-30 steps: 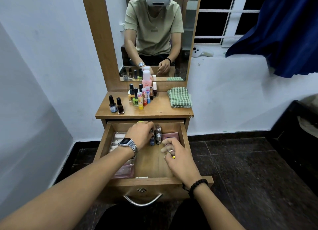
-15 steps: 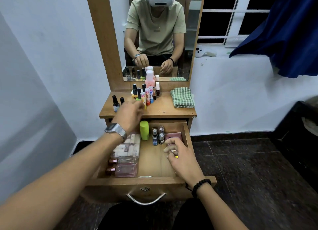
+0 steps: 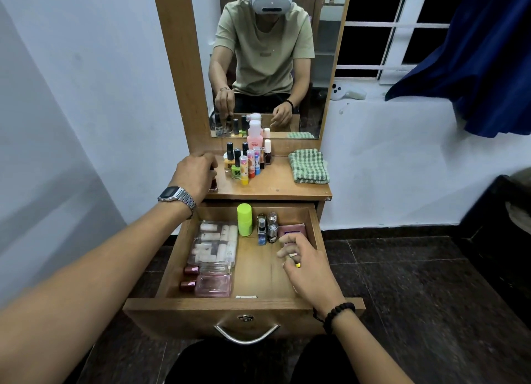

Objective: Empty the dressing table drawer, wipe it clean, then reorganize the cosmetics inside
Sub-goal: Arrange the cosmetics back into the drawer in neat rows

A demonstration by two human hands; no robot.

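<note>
Head view shows me one wooden dressing table [image 3: 275, 188] against the far wall, with one mirror [image 3: 270, 62] above it and one drawer [image 3: 244, 306] pulled out toward me. On the table's right side lies one folded green checked cloth [image 3: 308, 166]. At the far middle of the top I count about eight small bottles and tubes [image 3: 247, 162] standing close together, the tallest a pink bottle [image 3: 255, 136] at the back.

Inside the drawer, along the left, lies one clear pouch [image 3: 215, 244] of pale tubes, and nearer to me two pink perfume bottles [image 3: 211, 280] on their sides. At the far middle stands one lime green container [image 3: 244, 219], with three small bottles [image 3: 267, 230] just to its right and one pink packet [image 3: 291, 231] in the far right corner.

My left hand [image 3: 196, 174] is over the left part of the tabletop, fingers curled down round a small dark bottle [image 3: 213, 182] that it mostly hides; I cannot tell how many bottles stand beneath it. My right hand [image 3: 309, 268] hovers in the right of the drawer, partly covering the packet, fingers loosely bent and pinching a small object with a yellow tip [image 3: 298, 265]; what it is I cannot tell.

One dark blue curtain [image 3: 474, 53] hangs at the far right.
</note>
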